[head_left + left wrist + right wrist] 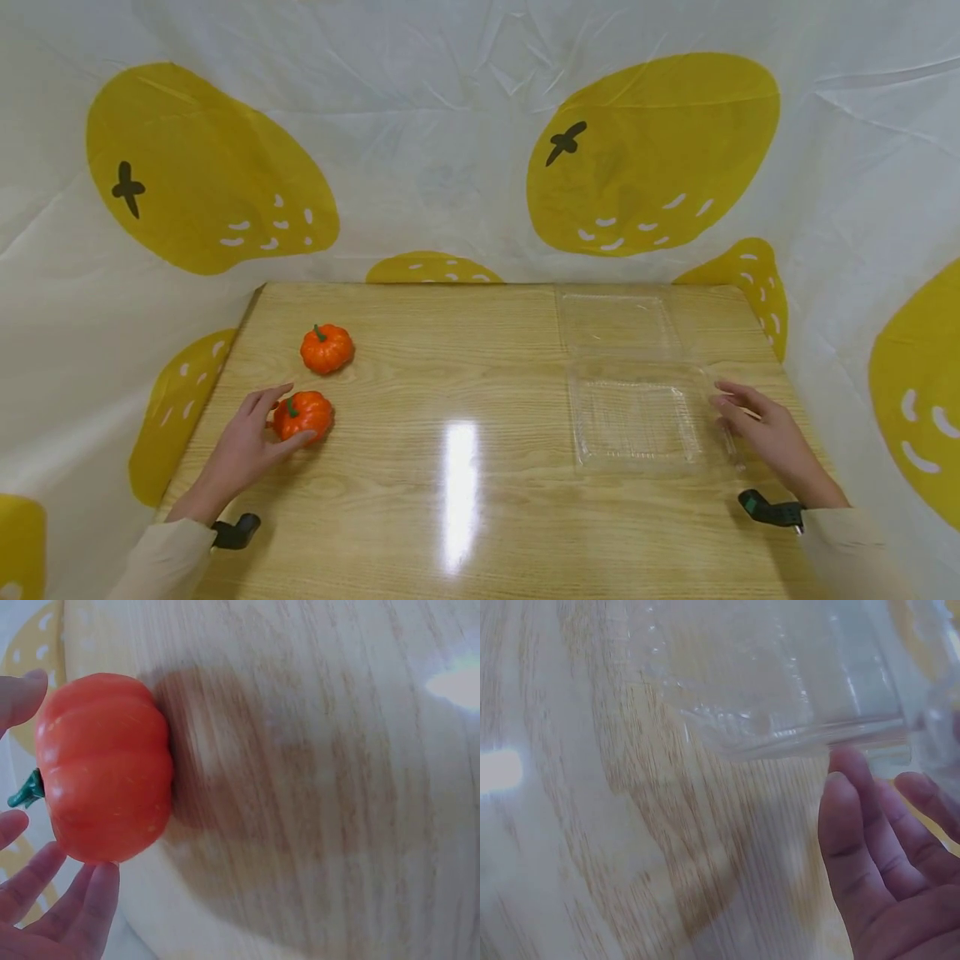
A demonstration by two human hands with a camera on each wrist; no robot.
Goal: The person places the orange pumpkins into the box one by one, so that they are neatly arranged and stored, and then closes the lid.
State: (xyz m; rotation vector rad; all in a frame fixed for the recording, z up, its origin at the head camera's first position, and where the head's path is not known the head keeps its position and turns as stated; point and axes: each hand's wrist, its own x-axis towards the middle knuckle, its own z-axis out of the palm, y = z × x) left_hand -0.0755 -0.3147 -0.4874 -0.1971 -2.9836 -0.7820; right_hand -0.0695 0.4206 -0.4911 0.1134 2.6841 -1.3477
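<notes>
In the head view my left hand (243, 442) spreads around a small orange pumpkin (307, 415) with a green stem, at the table's left side. The left wrist view has fingertips (105, 881) at one side of this pumpkin (105, 769); the thumb stands slightly apart from it. Behind it sits another orange pumpkin (327, 349). At the table's right, my right hand (768, 433) is beside a clear plastic clamshell container (637, 462), its lid (615, 321) laid back. In the right wrist view, the fingers (844, 825) are at the container's edge (780, 742); contact is hard to tell.
The wooden table (510, 400) carries a bright light reflection near its middle. A white curtain (427, 167) with large yellow fruit prints surrounds its back and sides. Dark wrist devices (236, 532) are worn on both arms.
</notes>
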